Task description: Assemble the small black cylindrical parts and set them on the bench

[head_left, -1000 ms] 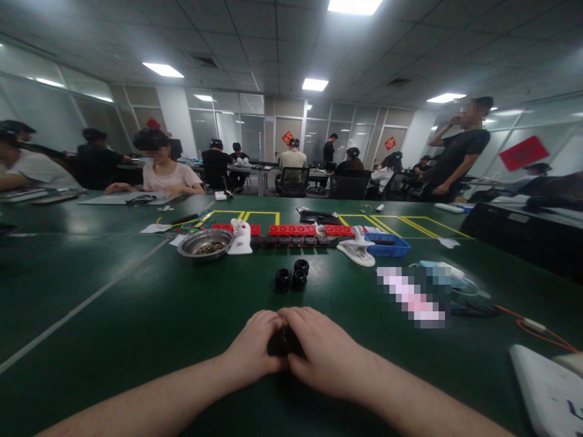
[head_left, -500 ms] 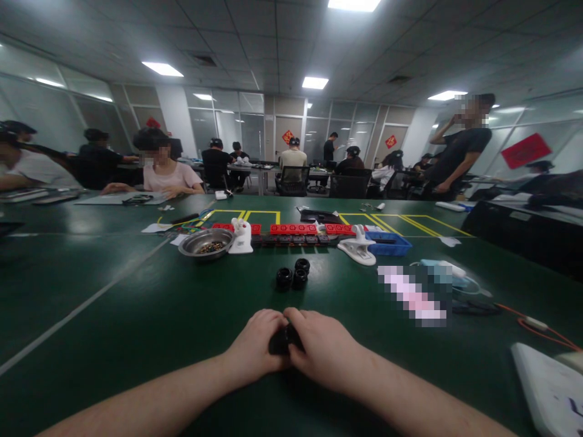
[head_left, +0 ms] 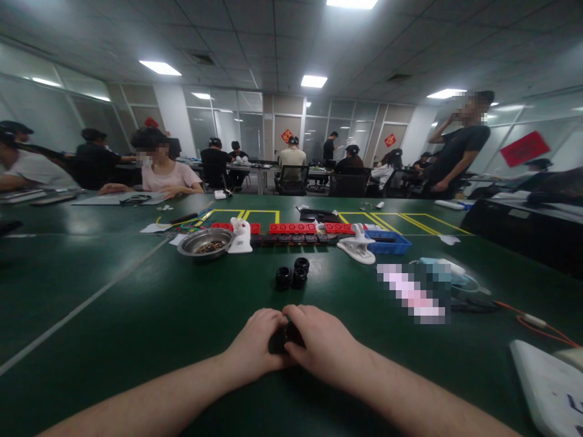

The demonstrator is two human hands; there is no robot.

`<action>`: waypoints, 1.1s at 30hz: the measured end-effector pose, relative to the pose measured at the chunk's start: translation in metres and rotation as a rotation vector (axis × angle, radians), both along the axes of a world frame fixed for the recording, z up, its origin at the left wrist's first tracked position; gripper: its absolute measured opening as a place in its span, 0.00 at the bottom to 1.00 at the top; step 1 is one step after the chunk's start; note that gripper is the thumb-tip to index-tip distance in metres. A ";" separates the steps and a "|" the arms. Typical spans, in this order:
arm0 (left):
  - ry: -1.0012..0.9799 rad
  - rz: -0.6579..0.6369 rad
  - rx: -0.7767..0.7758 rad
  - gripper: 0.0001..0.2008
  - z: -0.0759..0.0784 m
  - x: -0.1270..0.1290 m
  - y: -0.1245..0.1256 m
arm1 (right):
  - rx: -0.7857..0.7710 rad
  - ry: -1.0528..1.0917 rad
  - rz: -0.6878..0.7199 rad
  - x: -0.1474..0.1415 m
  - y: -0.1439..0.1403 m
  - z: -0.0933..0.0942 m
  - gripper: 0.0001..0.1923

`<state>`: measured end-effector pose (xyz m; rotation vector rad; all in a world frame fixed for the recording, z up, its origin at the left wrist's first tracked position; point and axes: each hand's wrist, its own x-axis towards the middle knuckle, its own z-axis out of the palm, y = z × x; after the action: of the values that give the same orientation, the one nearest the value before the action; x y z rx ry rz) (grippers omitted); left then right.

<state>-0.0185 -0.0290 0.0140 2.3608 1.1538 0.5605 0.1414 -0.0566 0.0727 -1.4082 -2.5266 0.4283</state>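
Dim, cool overhead light from ceiling panels [head_left: 160, 67]; soft sheen on green table [head_left: 113, 303]. Strong wide-angle bending at edges, slight softness throughout, pixelated patches, faint shadow under both hands.

Green table [head_left: 136, 315]; black part [head_left: 280, 340].

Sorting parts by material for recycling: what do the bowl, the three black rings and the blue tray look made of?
Bowl: probably steel, with a shiny grey rim that reflects light.
Black rings: likely plastic or rubber, dull with ridged edges; hard to tell which.
Blue tray: apparently moulded plastic, uniform bright colour with thin walls.
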 end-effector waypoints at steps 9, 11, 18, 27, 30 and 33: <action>0.002 -0.010 0.023 0.17 -0.002 0.000 0.001 | 0.145 0.043 0.005 -0.001 -0.003 0.005 0.20; 0.011 -0.011 0.017 0.17 0.001 0.000 0.000 | 0.129 -0.028 -0.050 -0.003 -0.002 0.002 0.18; -0.010 0.012 -0.023 0.18 0.002 0.000 -0.001 | 0.090 -0.062 0.093 -0.001 -0.002 0.004 0.13; 0.003 -0.002 0.009 0.20 0.001 0.000 0.000 | 0.170 -0.037 -0.084 0.000 0.001 -0.001 0.18; 0.009 -0.010 0.012 0.20 0.001 0.000 0.000 | 0.159 -0.108 -0.090 -0.002 0.003 -0.002 0.14; -0.001 -0.006 0.011 0.20 -0.002 0.000 0.000 | 0.091 -0.124 0.013 -0.001 0.001 0.003 0.08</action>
<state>-0.0186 -0.0285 0.0124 2.3727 1.1452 0.5676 0.1407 -0.0553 0.0758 -1.4270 -2.6171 0.2309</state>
